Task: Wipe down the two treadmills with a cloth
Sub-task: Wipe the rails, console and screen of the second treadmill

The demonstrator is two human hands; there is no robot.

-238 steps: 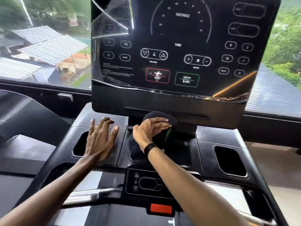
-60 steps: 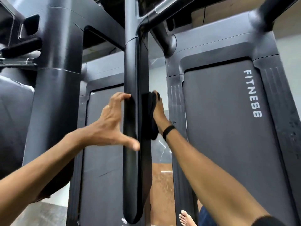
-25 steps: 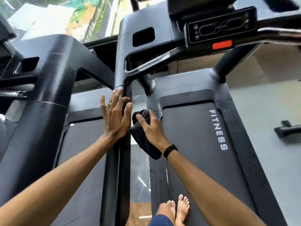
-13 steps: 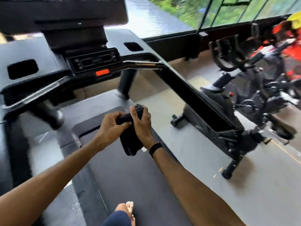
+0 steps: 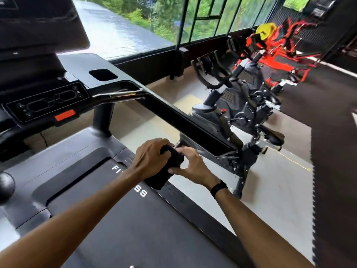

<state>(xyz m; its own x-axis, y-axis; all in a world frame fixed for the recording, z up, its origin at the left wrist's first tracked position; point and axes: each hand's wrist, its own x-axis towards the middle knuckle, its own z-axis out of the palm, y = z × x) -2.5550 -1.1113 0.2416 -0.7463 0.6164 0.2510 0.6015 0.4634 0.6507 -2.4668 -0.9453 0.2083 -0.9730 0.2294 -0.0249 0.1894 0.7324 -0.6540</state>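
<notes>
Right of treadmill (image 5: 108, 219): exercise bike (image 5: 237, 105) | handrail (image 5: 185, 120) between

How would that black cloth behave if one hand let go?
The black cloth would probably flop: its free end already droops below the left hand. It looks light, since loose fingers of the right hand hold it. Being soft, it seems unlikely to roll.

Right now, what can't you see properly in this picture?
- The belt lettering: head view, its middle letters are covered by the left hand and forearm.
- The cloth: mostly wrapped by both hands, right hand in front; its fold can't be told.
- The console screen: cut off by the top and left edges.
- The red machine: motion-blurred, details unreadable.
</notes>
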